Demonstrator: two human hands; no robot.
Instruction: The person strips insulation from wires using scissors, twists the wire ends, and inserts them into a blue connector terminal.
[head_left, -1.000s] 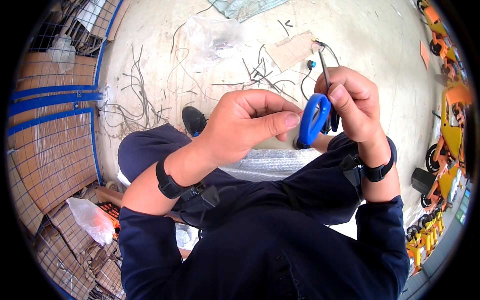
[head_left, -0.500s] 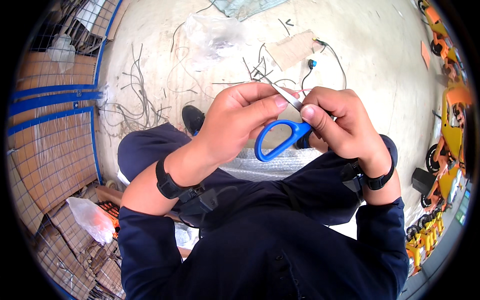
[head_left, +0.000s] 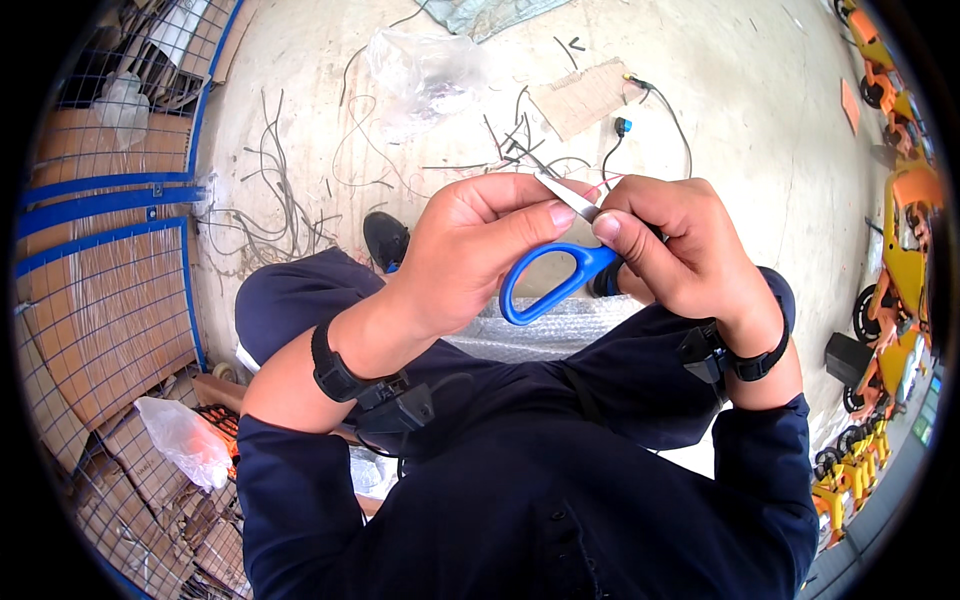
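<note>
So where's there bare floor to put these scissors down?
The widest bare floor lies between the curved black cable and the flat orange piece at right; a narrower patch separates the clear plastic bag from the cardboard sheet. Cut dark wires crowd the area beyond the left hand.

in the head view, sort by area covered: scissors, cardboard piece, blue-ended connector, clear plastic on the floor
Largest to smallest:
1. Clear plastic
2. Cardboard piece and scissors, unranked: the scissors are nearer the camera and partly hidden by fingers
3. Blue-ended connector
</note>
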